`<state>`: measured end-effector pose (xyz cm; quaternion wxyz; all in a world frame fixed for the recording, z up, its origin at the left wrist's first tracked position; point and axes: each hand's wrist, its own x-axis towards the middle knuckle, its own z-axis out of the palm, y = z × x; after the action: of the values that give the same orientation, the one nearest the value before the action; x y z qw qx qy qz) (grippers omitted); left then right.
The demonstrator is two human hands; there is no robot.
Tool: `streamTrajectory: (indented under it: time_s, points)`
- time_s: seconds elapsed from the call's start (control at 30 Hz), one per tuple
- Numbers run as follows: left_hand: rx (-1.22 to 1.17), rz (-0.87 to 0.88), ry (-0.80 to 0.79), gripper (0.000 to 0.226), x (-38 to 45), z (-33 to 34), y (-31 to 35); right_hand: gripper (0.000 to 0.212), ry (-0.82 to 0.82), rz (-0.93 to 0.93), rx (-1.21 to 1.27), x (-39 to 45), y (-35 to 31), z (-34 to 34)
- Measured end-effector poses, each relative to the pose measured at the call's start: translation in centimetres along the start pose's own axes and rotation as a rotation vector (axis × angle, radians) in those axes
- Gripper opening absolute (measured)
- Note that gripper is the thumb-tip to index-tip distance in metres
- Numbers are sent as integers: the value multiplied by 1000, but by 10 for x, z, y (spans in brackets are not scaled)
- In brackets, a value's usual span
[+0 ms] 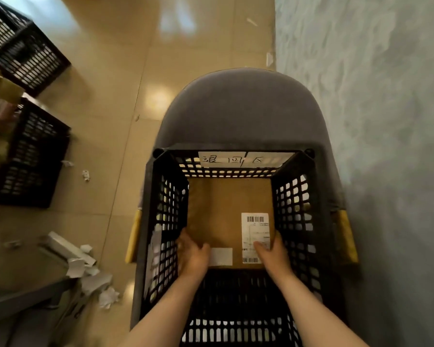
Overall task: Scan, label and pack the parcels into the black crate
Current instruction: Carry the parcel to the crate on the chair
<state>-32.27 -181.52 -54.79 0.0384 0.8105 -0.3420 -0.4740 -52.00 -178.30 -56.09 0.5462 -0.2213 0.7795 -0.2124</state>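
Observation:
A black lattice crate [293, 201] stands on a grey chair seat, with a handwritten white label on its far rim. Inside it a flat brown parcel [223, 209] lies low near the bottom, a white barcode shipping label [254, 231] on its right part and a small blank white sticker at its near edge. My left hand [193, 254] grips the parcel's near left corner, fingers curled under its edge. The near right corner is held by my right hand [271, 251], thumb on the shipping label. Both forearms reach down into the crate.
The grey chair [236, 111] stands against a pale wall on the right. Two more black crates [33, 156] sit on the floor at the left, with brown boxes beside them. Torn white paper scraps [90, 276] litter the tiled floor near a grey surface at the lower left.

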Motion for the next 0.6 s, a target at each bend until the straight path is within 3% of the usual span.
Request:
streamTrajectory:
  time_s: [0.27,0.43,0.6]
  points:
    - [66,107,2,81,-7,-5,-3,70,57,-1,-200,-4,-3,1]
    - [263,329,-60,73,-50,-38,14,64,124,-98,-462,-59,-34,-8]
    - [579,625,-167,56,-103,-78,34,53,48,-65,-381,-151,-77,-29]
